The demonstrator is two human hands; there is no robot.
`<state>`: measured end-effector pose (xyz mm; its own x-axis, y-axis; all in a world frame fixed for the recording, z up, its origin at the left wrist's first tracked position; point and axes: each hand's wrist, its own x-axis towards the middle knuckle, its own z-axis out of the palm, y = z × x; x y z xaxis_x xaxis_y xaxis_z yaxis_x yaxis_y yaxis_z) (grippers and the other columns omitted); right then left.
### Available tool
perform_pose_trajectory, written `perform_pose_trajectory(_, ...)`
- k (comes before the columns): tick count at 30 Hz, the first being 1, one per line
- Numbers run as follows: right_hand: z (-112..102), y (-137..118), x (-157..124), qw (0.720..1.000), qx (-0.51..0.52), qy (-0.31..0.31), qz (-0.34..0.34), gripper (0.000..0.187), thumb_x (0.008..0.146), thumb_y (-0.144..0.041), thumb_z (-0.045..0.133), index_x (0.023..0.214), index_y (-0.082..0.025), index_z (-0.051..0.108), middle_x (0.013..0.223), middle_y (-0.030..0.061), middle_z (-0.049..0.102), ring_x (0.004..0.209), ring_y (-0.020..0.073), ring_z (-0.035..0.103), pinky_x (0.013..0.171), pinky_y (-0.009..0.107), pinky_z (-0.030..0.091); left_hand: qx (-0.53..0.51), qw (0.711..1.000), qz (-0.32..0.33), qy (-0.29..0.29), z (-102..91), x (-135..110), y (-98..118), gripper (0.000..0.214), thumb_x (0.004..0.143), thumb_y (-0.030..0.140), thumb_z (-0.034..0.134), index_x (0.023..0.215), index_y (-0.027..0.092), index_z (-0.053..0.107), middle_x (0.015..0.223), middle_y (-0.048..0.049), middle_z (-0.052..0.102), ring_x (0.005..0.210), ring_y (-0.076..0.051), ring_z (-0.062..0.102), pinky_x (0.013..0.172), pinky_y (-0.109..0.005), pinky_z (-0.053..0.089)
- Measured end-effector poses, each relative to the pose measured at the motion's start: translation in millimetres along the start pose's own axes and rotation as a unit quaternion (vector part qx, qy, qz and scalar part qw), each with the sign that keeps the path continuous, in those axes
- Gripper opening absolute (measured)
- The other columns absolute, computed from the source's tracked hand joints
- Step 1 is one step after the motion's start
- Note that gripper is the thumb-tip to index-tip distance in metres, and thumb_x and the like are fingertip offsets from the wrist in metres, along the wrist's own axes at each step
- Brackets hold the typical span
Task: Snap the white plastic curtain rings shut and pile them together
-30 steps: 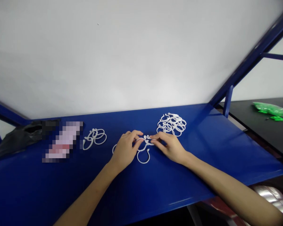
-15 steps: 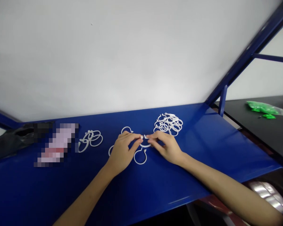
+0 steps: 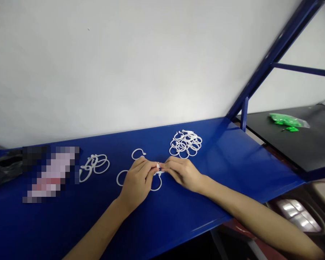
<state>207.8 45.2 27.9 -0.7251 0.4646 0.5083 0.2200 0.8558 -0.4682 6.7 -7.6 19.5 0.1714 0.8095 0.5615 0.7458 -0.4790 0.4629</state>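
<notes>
Between my hands is a white plastic curtain ring [image 3: 159, 172], mostly hidden by fingers. My left hand [image 3: 137, 182] pinches one end of it between thumb and fingertips. My right hand [image 3: 183, 173] pinches the other end, and the fingertips of both hands nearly meet. Partly under my left hand lies another white ring [image 3: 160, 185]. A third, open ring [image 3: 132, 153] rests just beyond that hand, and one more ring [image 3: 117, 178] shows to its left.
A pile of white rings [image 3: 189, 144] lies beyond my right hand, and a smaller cluster [image 3: 100, 166] sits left on the blue table [image 3: 184, 206]. Farther left are a blurred pink packet [image 3: 52, 169] and a black bag [image 3: 5, 168]. A green-filled bag [image 3: 287, 120] lies on a black table.
My hands have come closer together, bringing the ends of the held ring toward each other. The view has shifted slightly to the right.
</notes>
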Motion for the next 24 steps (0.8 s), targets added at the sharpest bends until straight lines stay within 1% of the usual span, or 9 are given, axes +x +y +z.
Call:
perform_pose_trajectory(3, -12.8, 11.7, 5.2, 0.997, -0.062, 0.030, 0.042, 0.023, 0.103, -0.023, 0.045, 0.111, -0.020, 0.067, 0.105, 0.0090, 0.067, 0.089, 0.0172, 0.067, 0.077, 0.030, 0.057, 0.039, 0.999, 0.006, -0.027, -0.6, 3.3, -4.4, 0.021, 0.098, 0.028, 0.052, 0.112, 0.023, 0.067, 0.100, -0.0038, 0.075, 0.096, -0.022, 0.064, 0.092, -0.041, 0.050)
perform_pose_trajectory(6, -40.0, 33.0, 4.3, 0.968, -0.190, 0.054, 0.152, 0.023, 0.100, -0.018, 0.050, 0.113, -0.022, 0.069, 0.116, 0.0094, 0.065, 0.089, 0.0177, 0.067, 0.075, 0.029, 0.055, 0.087, 0.992, 0.007, -0.088, -4.6, 3.9, -9.7, 0.028, 0.095, 0.025, 0.051, 0.119, 0.024, 0.065, 0.107, -0.0046, 0.073, 0.103, -0.024, 0.063, 0.094, -0.044, 0.048)
perform_pose_trajectory(7, -51.0, 41.4, 2.2, 0.957, -0.217, 0.046, 0.187, 0.024, 0.099, -0.016, 0.051, 0.111, -0.023, 0.070, 0.113, 0.0082, 0.066, 0.087, 0.0176, 0.068, 0.075, 0.029, 0.054, 0.097, 0.989, 0.006, -0.112, -6.3, 3.4, -11.3, 0.029, 0.094, 0.022, 0.051, 0.118, 0.024, 0.066, 0.108, -0.0048, 0.072, 0.103, -0.025, 0.062, 0.094, -0.044, 0.047)
perform_pose_trajectory(9, -72.0, 57.7, -3.5, 0.945, -0.236, 0.017, 0.227, 0.025, 0.097, -0.012, 0.052, 0.109, -0.023, 0.071, 0.106, 0.0064, 0.069, 0.088, 0.0178, 0.068, 0.077, 0.028, 0.052, 0.107, 0.982, 0.010, -0.154, -9.4, 2.2, -14.1, 0.032, 0.091, 0.020, 0.051, 0.118, 0.024, 0.066, 0.109, -0.0048, 0.071, 0.104, -0.025, 0.061, 0.093, -0.044, 0.046)
perform_pose_trajectory(12, -93.3, 75.7, -11.5, 0.930, -0.235, -0.027, 0.283, 0.023, 0.090, -0.006, 0.056, 0.096, -0.021, 0.073, 0.098, 0.0043, 0.073, 0.086, 0.0179, 0.068, 0.075, 0.028, 0.050, 0.107, 0.978, 0.012, -0.179, -10.2, 0.9, -17.2, 0.029, 0.091, 0.022, 0.051, 0.115, 0.024, 0.067, 0.107, -0.0046, 0.069, 0.104, -0.024, 0.060, 0.093, -0.044, 0.045)
perform_pose_trajectory(14, -98.0, 82.3, -14.5, 0.918, -0.239, -0.035, 0.315, 0.025, 0.087, -0.004, 0.056, 0.088, -0.021, 0.073, 0.095, 0.0031, 0.074, 0.085, 0.0179, 0.068, 0.073, 0.027, 0.048, 0.101, 0.978, 0.011, -0.181, -8.2, 0.7, -19.3, 0.022, 0.093, 0.025, 0.052, 0.108, 0.025, 0.068, 0.105, -0.0037, 0.069, 0.102, -0.024, 0.060, 0.093, -0.044, 0.044)
perform_pose_trajectory(16, -97.3, 85.9, -15.6, 0.912, -0.243, -0.024, 0.331, 0.025, 0.086, -0.002, 0.056, 0.086, -0.021, 0.073, 0.093, 0.0033, 0.073, 0.084, 0.0174, 0.068, 0.072, 0.027, 0.047, 0.093, 0.979, 0.012, -0.181, -5.8, 1.0, -21.4, 0.017, 0.095, 0.027, 0.052, 0.100, 0.026, 0.068, 0.101, -0.0024, 0.070, 0.099, -0.023, 0.061, 0.093, -0.043, 0.043)
perform_pose_trajectory(20, -93.5, 87.5, -15.6, 0.909, -0.250, -0.003, 0.334, 0.016, 0.085, -0.006, 0.062, 0.088, -0.019, 0.072, 0.095, 0.0061, 0.071, 0.084, 0.0176, 0.066, 0.075, 0.028, 0.047, 0.084, 0.982, 0.012, -0.167, -3.2, 1.9, -24.1, 0.016, 0.096, 0.028, 0.053, 0.087, 0.024, 0.066, 0.093, -0.0012, 0.071, 0.094, -0.022, 0.061, 0.087, -0.041, 0.044)
perform_pose_trajectory(24, -95.9, 80.0, -12.9, 0.905, -0.274, 0.040, 0.322, 0.012, 0.091, -0.012, 0.060, 0.094, -0.017, 0.071, 0.097, 0.0080, 0.069, 0.083, 0.0185, 0.064, 0.075, 0.029, 0.047, 0.092, 0.988, -0.006, -0.121, -3.8, 2.5, -23.4, 0.015, 0.095, 0.028, 0.055, 0.083, 0.023, 0.063, 0.086, -0.0006, 0.070, 0.089, -0.021, 0.063, 0.084, -0.039, 0.045)
